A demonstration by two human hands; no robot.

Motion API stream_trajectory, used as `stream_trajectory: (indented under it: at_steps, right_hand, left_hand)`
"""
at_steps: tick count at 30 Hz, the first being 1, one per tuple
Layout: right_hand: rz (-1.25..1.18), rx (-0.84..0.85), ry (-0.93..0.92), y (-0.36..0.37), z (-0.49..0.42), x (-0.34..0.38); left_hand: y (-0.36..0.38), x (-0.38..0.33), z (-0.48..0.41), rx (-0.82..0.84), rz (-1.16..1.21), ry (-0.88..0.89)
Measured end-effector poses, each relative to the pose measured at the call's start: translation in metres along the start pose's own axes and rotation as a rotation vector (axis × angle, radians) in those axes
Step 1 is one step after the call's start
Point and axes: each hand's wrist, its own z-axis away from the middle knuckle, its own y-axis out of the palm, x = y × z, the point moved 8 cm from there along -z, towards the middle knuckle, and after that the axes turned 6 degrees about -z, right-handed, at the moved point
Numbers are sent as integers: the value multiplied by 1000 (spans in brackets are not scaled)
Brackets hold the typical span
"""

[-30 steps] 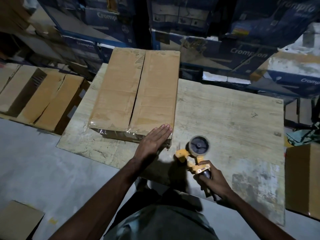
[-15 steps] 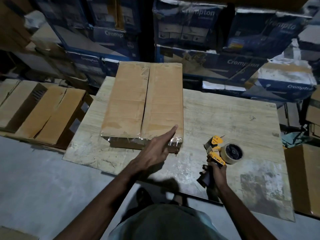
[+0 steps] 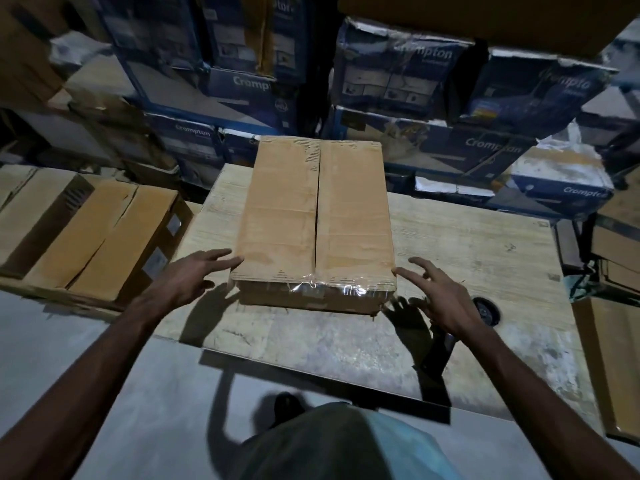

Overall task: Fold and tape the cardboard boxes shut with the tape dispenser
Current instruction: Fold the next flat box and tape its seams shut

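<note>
My left hand [image 3: 187, 278]: open, fingers straight and spread, holding nothing; the fingertips reach the near left edge of the cardboard box [image 3: 318, 216], though I cannot tell whether they press on it.
My right hand [image 3: 440, 299]: open too, fingers fanned apart, empty; the forefinger points at the box's near right corner, right beside it.
Cardboard box: lies flat on the wooden table [image 3: 467, 244], towards its left half, both top flaps folded down and meeting in a seam along the middle.
Clear tape [image 3: 325, 289]: a shiny, wrinkled strip across the box's near edge.
Tape dispenser [image 3: 486, 311]: on the table to the right of the box, mostly hidden under my right hand; its roll and dark handle show.
Around the table: brown boxes [image 3: 86, 230] on the left, blue printed cartons [image 3: 485, 147] stacked behind.
</note>
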Motion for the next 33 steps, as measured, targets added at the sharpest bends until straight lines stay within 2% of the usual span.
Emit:
stream_trajectory:
  at_steps: [5,10,20,33]
  right_hand:
    - [69,77,-79,3,-26,16]
    - [74,107,-63,10,-34,26]
    - [44,113,-116,16,-40,26]
    - [75,14,-176,12,-44,19]
  left_hand:
    - [0,-2,0,-108,108,59]
    - [-5,-10,-4,-180,188,62]
    - [1,-9,-18,-221,267,42]
    - [17,-6,-8,-351,358,77]
